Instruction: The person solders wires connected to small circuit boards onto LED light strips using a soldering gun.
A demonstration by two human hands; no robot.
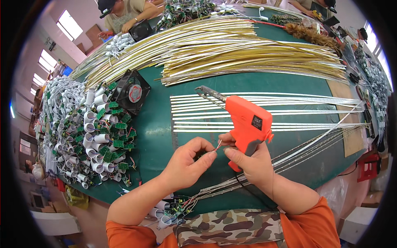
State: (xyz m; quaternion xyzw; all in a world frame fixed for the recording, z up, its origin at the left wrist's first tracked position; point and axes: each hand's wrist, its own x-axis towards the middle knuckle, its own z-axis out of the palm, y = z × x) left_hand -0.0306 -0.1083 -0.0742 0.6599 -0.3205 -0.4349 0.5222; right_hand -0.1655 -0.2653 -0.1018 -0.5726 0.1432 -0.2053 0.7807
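Note:
Near the middle of the green table, my left hand [190,163] is closed in a pinch on thin wires [218,145], some red and some pale. My right hand [253,163] is wrapped round the grip of a red soldering gun [249,119]. Its metal tip points to the upper left, away from my fingers. The right thumb and forefinger also meet at the wire ends, close to my left fingertips. Beyond the gun, several thin white LED strips [198,109] lie side by side across the table. Other strips with wires [289,159] run under my right forearm.
At the left is a heap of white lamp caps with green circuit boards [103,144]. A black fan [131,91] stands beside it. Bundles of yellow and white strips [248,58] cover the far side. Co-workers [128,16] sit opposite. A red stool [368,167] stands at the right.

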